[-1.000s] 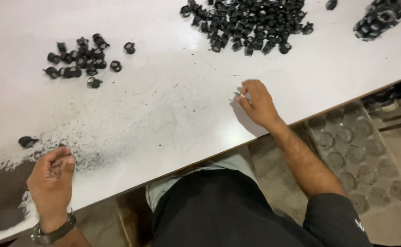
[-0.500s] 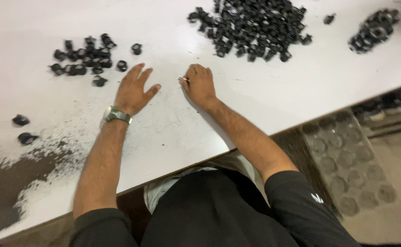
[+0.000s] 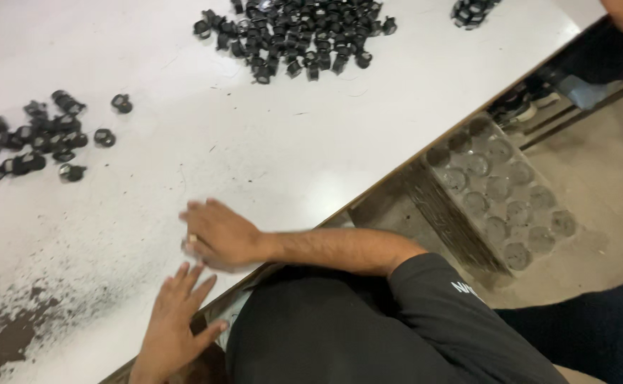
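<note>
My right hand [image 3: 220, 235] lies palm down on the white table [image 3: 269, 142] near its front edge, fingers stretched to the left and blurred by motion. A small pale glint shows at its lower edge; I cannot tell if it is a held piece. My left hand [image 3: 175, 323] rests flat just below it at the table's edge, fingers spread, holding nothing. A small group of black ring-shaped parts [image 3: 34, 139] lies at the far left. A large heap of the same black parts [image 3: 293, 32] lies at the back.
Dark dust and grit [image 3: 34, 320] covers the table's near-left corner. Another small pile of black parts [image 3: 471, 11] sits at the back right. A clear plastic tray with round pockets [image 3: 500, 192] lies on the floor to the right. Another person's dark clothing [image 3: 610, 50] shows at the top right.
Both hands have drawn back from the middle of the table toward its front edge. The left hand, which was flat beside the small group of parts, now lies below the right hand.
</note>
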A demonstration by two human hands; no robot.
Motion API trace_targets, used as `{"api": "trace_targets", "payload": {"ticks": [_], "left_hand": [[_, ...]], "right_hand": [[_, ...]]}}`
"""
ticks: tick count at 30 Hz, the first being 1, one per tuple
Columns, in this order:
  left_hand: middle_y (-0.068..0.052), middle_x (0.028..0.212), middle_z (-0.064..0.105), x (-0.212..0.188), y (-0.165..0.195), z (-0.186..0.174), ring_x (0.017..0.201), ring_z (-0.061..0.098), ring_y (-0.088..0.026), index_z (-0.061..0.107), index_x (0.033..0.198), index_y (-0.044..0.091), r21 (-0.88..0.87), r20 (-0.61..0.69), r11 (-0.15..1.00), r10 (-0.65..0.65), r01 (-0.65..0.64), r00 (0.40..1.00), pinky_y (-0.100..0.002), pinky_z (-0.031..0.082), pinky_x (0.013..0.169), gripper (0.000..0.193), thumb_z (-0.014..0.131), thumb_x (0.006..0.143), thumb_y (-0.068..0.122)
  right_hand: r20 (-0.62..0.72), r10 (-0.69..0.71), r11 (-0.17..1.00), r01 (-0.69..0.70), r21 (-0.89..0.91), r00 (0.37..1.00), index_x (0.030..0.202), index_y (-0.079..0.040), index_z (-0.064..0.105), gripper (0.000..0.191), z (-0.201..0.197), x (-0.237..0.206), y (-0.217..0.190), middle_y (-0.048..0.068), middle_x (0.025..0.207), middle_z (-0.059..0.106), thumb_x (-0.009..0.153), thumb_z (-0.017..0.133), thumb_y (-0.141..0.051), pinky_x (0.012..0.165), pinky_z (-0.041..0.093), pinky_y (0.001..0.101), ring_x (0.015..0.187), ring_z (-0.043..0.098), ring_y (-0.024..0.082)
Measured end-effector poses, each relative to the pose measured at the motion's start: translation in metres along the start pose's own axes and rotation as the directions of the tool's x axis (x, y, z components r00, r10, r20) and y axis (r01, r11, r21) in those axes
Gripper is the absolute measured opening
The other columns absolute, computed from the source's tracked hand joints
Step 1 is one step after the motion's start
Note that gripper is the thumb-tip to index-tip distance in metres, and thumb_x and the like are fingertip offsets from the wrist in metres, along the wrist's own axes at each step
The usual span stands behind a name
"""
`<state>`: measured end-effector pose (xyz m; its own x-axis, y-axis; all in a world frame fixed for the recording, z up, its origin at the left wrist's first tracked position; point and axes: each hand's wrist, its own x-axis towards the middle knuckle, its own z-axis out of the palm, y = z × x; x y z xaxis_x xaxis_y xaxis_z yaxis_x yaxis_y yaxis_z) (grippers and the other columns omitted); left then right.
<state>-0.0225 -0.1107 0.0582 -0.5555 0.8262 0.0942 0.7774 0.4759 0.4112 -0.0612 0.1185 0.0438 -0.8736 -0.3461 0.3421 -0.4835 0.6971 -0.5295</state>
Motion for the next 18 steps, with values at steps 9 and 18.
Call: {"api": "trace_targets", "payload": {"ticks": [9,18], "left_hand": [[-0.012,0.126,0.072,-0.132,-0.046,-0.103,0.105,0.069,-0.021,0.067,0.134,0.008,-0.251,-0.495,0.827,-0.556,0.503,0.668,-0.034,0.056,0.091,0.045,0.077,0.092,0.02],[-0.018,0.141,0.058,-0.078,-0.116,-0.166,0.132,0.056,-0.037,0.058,0.139,0.001,-0.185,-0.878,0.732,-0.422,0.656,0.223,-0.05,0.048,0.11,0.052,0.081,0.104,0.033]], "right_hand": [[0.094,-0.024,0.836,-0.032,0.548,0.995,0.108,-0.004,0.068,0.021,0.001,-0.083,0.001,0.009,0.097,0.073,0.101,0.069,-0.024,0.077,0.057,0.0332,0.087,0.07,0.019],[-0.301,0.391,0.798,-0.157,0.583,0.87,0.113,-0.002,0.059,0.021,-0.062,-0.111,0.076,0.007,0.093,0.066,0.113,0.061,-0.023,0.088,0.054,0.0323,0.09,0.065,0.015]]}}
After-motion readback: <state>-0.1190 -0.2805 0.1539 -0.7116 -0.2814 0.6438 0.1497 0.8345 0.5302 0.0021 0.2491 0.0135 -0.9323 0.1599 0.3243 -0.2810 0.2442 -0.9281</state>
